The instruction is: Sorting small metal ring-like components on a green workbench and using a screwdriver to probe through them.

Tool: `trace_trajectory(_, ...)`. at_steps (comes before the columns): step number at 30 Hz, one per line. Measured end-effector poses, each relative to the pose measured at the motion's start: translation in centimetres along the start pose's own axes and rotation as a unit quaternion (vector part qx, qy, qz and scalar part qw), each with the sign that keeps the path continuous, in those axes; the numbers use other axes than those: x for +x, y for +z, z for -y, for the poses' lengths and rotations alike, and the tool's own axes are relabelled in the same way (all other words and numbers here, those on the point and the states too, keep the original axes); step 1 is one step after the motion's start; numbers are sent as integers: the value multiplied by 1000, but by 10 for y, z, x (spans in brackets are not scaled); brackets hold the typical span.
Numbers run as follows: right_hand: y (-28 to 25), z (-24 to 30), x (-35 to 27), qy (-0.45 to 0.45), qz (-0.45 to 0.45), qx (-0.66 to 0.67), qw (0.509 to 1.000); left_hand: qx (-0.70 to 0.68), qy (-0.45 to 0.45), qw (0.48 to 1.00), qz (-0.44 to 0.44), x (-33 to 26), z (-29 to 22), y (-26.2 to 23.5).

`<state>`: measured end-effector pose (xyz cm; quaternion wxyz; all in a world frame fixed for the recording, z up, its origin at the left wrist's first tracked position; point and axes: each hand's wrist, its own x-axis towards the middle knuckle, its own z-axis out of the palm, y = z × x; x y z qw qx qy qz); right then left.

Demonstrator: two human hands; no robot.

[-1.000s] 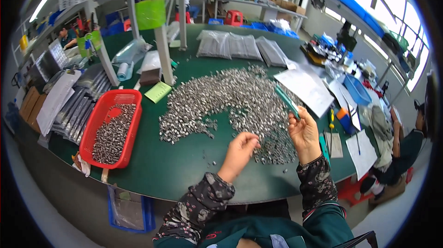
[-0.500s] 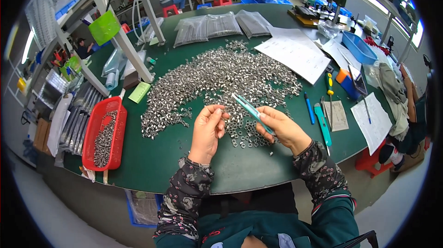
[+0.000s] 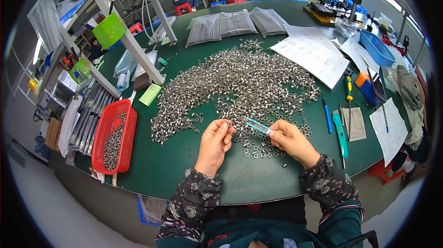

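At the far left of the green table (image 3: 184,174) sits a red basket (image 3: 113,142), partly filled with small metal rings, and just beyond it lie flat packs in clear wrap beside a slanted white frame post (image 3: 134,45) that carries a green tub (image 3: 109,30). A pale green pad (image 3: 150,95) lies near the post's foot. Rightward, a broad heap of small silver rings (image 3: 240,82) covers the table's middle and thins out toward the near edge. The left hand (image 3: 213,146) rests at that near fringe with its fingers curled together, the thumb and forefinger pinching what looks like one small ring, though it is too small to tell for sure. Just beside it, the right hand (image 3: 290,141) pinches a pair of teal tweezers (image 3: 257,127), whose tips point left toward the left hand's fingertips above the scattered rings. Further right lie a blue pen (image 3: 327,115), a teal utility knife (image 3: 340,132) and a yellow-handled screwdriver (image 3: 349,92), near white printed sheets (image 3: 314,54). A blue tray (image 3: 376,47) stands at the far right edge.
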<state>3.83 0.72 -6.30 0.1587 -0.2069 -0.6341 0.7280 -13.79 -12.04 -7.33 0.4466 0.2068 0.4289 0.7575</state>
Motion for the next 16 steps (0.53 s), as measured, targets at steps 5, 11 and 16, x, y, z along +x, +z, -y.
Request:
trace_trajectory(5, 1, -3, -1, 16, -6, -16, 1000, 5, 2, 1000, 7, -1, 2, -1)
trace_trajectory(11, 1, -6, -1, 19, -28, -22, 999, 14, -11, 1000, 10, -3, 3, 0)
trace_trajectory(16, -3, -9, -2, 15, -65, -101, 993, 22, -20, 999, 20, -2, 5, 2)
